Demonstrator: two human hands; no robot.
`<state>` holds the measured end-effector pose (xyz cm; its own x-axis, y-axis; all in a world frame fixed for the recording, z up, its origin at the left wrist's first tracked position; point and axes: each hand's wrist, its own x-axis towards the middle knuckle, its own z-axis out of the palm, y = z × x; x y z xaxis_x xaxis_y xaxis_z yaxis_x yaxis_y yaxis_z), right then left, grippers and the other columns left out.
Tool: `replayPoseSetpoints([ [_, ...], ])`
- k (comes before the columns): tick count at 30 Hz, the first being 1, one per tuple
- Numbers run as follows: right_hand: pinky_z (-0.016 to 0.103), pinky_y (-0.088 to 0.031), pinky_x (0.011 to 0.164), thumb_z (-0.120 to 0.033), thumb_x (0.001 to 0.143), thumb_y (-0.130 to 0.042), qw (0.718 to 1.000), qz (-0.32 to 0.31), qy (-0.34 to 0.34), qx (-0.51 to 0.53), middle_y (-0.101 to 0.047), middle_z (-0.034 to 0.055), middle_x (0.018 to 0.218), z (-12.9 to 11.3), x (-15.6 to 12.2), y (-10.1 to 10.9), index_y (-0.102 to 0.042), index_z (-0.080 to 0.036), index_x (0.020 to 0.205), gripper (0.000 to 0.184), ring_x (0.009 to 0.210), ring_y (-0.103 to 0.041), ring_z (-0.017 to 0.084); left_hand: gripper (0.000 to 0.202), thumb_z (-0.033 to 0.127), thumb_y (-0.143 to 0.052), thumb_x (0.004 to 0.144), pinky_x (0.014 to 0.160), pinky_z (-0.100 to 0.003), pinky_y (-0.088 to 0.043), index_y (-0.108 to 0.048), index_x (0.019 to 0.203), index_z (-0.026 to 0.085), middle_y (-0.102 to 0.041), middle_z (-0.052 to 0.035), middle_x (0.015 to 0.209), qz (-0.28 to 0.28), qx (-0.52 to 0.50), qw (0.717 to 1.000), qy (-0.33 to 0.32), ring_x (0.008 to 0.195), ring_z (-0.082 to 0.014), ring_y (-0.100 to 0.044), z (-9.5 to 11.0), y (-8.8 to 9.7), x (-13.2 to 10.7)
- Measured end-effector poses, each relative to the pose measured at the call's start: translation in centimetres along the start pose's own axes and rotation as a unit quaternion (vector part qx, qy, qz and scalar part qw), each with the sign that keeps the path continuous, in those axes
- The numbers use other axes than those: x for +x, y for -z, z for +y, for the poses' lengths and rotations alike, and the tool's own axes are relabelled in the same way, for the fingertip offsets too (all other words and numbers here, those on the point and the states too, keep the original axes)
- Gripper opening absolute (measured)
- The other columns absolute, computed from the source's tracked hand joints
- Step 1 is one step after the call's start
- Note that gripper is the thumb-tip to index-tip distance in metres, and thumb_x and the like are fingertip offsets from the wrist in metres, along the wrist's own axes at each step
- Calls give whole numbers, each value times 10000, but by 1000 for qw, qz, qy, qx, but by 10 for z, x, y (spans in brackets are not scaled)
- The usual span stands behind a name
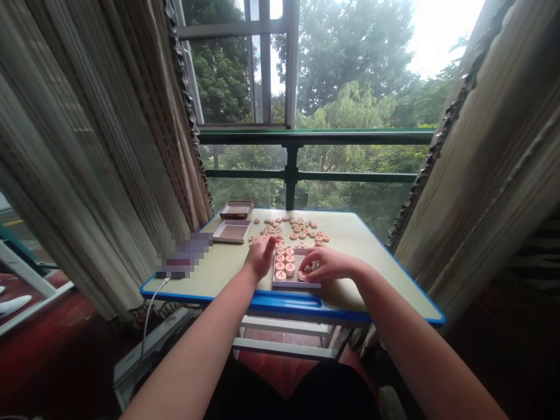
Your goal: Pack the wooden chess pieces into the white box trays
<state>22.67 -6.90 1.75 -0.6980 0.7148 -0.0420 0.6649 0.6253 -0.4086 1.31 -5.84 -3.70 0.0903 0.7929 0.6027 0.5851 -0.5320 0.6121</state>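
Observation:
A shallow white box tray [297, 285] lies near the table's front edge, holding round wooden xiangqi pieces [289, 269] with red characters in rows on its left side. My right hand [328, 262] reaches over the tray's right part, thumb and fingers curled down on a xiangqi piece [301, 275] at the front. At the tray's left rim is my left hand [261, 258], thumb stretched out and no piece visibly held. Its other fingers are mostly hidden behind the hand. Many more loose pieces [300, 228] lie scattered beyond both hands.
A second white tray [231, 232] and a brown-edged box [237, 209] sit at the table's back left. A blurred flat object [184, 256] with a white cable [149, 309] lies at the left edge. The pale table [371, 256] has a blue rim; curtains flank it.

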Motion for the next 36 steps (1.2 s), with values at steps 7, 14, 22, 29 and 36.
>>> replayPoseSetpoints([
  [7,269,-402,799,-450,651,-658,999,-18,-22,35,-608,36,920,6,1,1,-711,-241,907,335,945,-508,215,749,672,-98,814,826,-388,-445,-654,858,173,-670,-83,898,-12,1,1000,-19,922,-233,-582,2,3,-2],
  [14,280,-409,776,-490,674,-632,999,-24,-22,38,-633,55,854,9,5,1,-727,-198,800,333,899,-535,220,730,665,-94,819,766,-368,-465,-633,753,178,-655,-66,796,-4,3,1000,-9,841,-215,-593,-1,2,-1],
  [22,237,-431,637,-343,677,-611,994,-60,-12,96,-638,23,818,11,1,3,-721,-192,847,253,720,-564,153,689,650,-140,829,709,-326,-458,-618,703,171,-645,-55,738,-37,8,999,27,758,-191,-595,1,2,0],
  [29,233,-420,631,-391,632,-666,996,-46,-26,75,-634,7,799,11,7,-4,-704,-210,776,234,736,-559,155,660,614,-160,849,673,-309,-447,-625,698,170,-648,-55,730,-36,22,998,38,710,-178,-588,0,3,0],
  [36,329,-357,852,-483,614,-683,999,-6,-32,4,-640,22,850,7,9,-5,-705,-253,725,256,977,-467,248,593,582,-243,852,677,-297,-436,-631,692,163,-646,-53,715,-34,37,998,27,740,-181,-594,1,4,0],
])
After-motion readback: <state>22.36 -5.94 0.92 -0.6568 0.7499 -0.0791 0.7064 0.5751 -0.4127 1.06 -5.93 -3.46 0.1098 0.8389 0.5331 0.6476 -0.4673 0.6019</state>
